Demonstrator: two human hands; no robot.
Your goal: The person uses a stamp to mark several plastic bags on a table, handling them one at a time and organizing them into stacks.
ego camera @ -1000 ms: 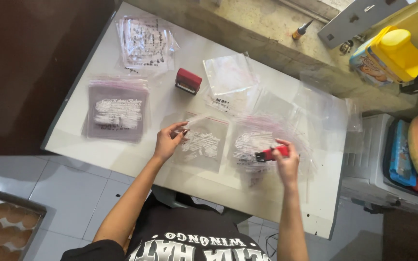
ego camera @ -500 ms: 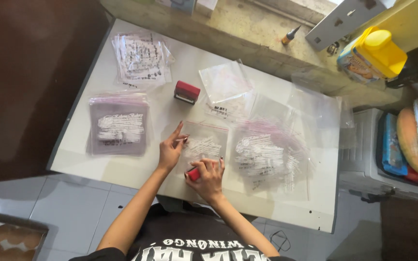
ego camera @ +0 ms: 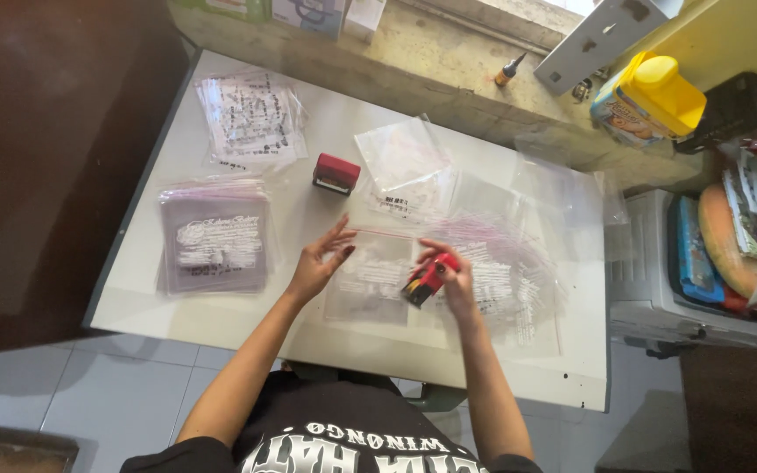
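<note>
- The right hand [ego camera: 456, 278] sits nearest the person, at about 5 o'clock from the middle of the white table [ego camera: 326, 140]; its fingers are wrapped around a small red and black stamp [ego camera: 424, 278], which tilts with its black end pointing down to the left.
- The stamp hovers at the right edge of a clear plastic bag [ego camera: 370, 278] with white printing, which lies flat on the table between the two hands.
- The left hand [ego camera: 317, 267] is at 9 o'clock from that bag; its fingers are spread wide, the palm is raised, and the fingertips are close to the bag's left edge, though contact cannot be made out.
- At 3 o'clock from the right hand, a loose fan of clear bags [ego camera: 510, 271] with pink zip strips spreads toward the table's right edge.
- At 9 o'clock from the left hand, well apart, lies a neat stack of printed bags [ego camera: 214, 245] that looks purple-grey.
- Farther off, at 12 o'clock from the left hand, a second red stamp [ego camera: 336, 173] stands on the table.
- Just to its right lies a pile of plain clear bags [ego camera: 405, 162].
- At the far left corner, about 11 o'clock, rests another pile of printed bags [ego camera: 251, 118].
- Beyond the table, at 2 o'clock, a yellow bottle [ego camera: 650, 101] stands on a concrete ledge [ego camera: 449, 52].
</note>
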